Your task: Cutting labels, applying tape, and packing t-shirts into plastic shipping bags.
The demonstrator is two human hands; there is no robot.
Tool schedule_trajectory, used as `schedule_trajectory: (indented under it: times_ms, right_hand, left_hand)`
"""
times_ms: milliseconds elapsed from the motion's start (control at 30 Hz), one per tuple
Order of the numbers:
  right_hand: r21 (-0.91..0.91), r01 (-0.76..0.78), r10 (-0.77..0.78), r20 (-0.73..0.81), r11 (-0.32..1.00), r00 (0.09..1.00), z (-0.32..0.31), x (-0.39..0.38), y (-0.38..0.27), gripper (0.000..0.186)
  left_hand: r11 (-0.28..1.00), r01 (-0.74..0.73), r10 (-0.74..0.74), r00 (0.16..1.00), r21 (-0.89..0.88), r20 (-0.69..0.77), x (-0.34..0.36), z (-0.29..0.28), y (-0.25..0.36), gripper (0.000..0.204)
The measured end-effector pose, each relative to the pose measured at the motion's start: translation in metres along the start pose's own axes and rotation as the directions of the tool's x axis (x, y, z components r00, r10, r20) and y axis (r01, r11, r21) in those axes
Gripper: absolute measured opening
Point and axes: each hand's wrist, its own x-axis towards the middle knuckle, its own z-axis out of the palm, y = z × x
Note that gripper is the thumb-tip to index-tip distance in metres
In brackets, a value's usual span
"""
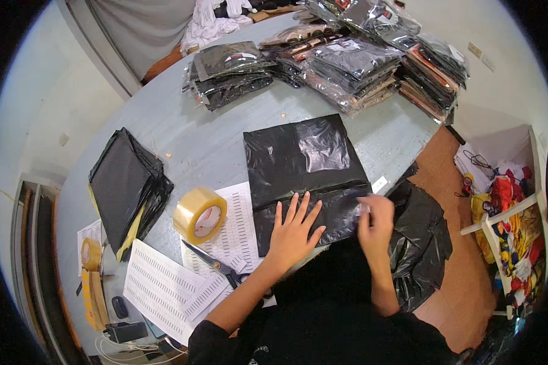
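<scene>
A black plastic mailing bag (298, 152) lies flat on the table in front of me, with a fold line running across its lower half. My left hand (293, 228) rests palm down on the lower part of it, fingers spread and holding nothing. Over the bag's lower right edge is my right hand (376, 225), curled, with thumb and fingers pinched together. A pale glint shows at those fingertips, but blur hides what it is. Just above that hand a small white label (379, 184) sits by the table edge.
Left of the bag are a large tape roll (201, 216), scissors (216, 263), printed sheets (158, 283), a stack of black bags (128, 188) and a tape dispenser (92, 292). Clear-wrapped garments (353, 67) are piled at the back. Black plastic (420, 237) hangs at the right, near a shelf (505, 213).
</scene>
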Motion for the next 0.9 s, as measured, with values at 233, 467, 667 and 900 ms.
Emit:
schedule_trajectory:
  times_ms: [233, 467, 667, 900]
  right_hand:
    - [-0.123, 0.297, -0.202, 0.488, 0.947, 0.849, 0.031, 0.009, -0.006, 0.041]
    - [-0.243, 0.289, -0.125, 0.524, 0.926, 0.843, 0.023, 0.005, -0.003, 0.053]
    - [-0.282, 0.263, -0.096, 0.493, 0.923, 0.865, 0.015, 0.007, -0.002, 0.064]
    - [-0.329, 0.237, -0.048, 0.492, 0.914, 0.869, 0.006, 0.007, 0.008, 0.083]
  left_hand:
    - [0.998, -0.035, 0.037, 0.998, -0.043, 0.060, 0.002, 0.000, -0.008, 0.059]
    - [0.996, -0.068, 0.071, 0.996, -0.060, 0.052, -0.001, -0.004, -0.011, 0.063]
    - [0.998, -0.056, 0.058, 0.993, -0.028, 0.106, 0.000, -0.007, -0.012, 0.066]
    - [0.999, -0.035, 0.036, 0.992, -0.012, 0.123, -0.010, -0.012, -0.020, 0.067]
